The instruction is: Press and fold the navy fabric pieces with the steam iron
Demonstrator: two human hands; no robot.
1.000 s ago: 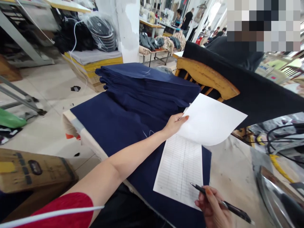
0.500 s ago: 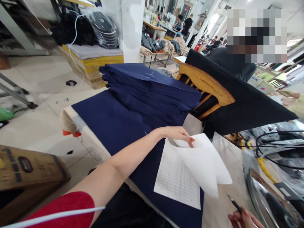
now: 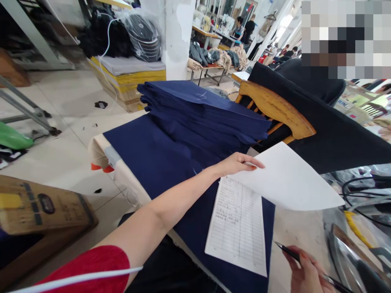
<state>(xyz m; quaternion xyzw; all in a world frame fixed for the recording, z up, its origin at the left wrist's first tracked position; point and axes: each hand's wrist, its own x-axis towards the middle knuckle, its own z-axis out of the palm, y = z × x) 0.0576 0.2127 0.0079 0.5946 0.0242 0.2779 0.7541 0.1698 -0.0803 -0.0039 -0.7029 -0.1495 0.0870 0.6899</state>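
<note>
A pad of lined paper (image 3: pixel 236 232) lies on dark blue cloth (image 3: pixel 146 148), its sheet ruled in rows and columns with handwriting near the top. Its blank white top sheet (image 3: pixel 293 183) is lifted and swung over to the right. My left hand (image 3: pixel 238 163) grips this sheet close to the pad's upper edge, fingers together. At the lower right, my right hand (image 3: pixel 307 266) is closed around a black pen (image 3: pixel 291 253), whose tip points up and left toward the pad without touching it.
A folded stack of blue cloth (image 3: pixel 201 108) rises behind the pad. Past it stand a wooden chair (image 3: pixel 275 106) and a large black panel (image 3: pixel 345 130). A cardboard box (image 3: pixel 51 203) is at the left, and a shiny metal object (image 3: pixel 345 252) sits right of my right hand.
My left hand has turned the top sheet farther to the right, so more of the written page shows. My right hand has come up and farther into view with the pen.
</note>
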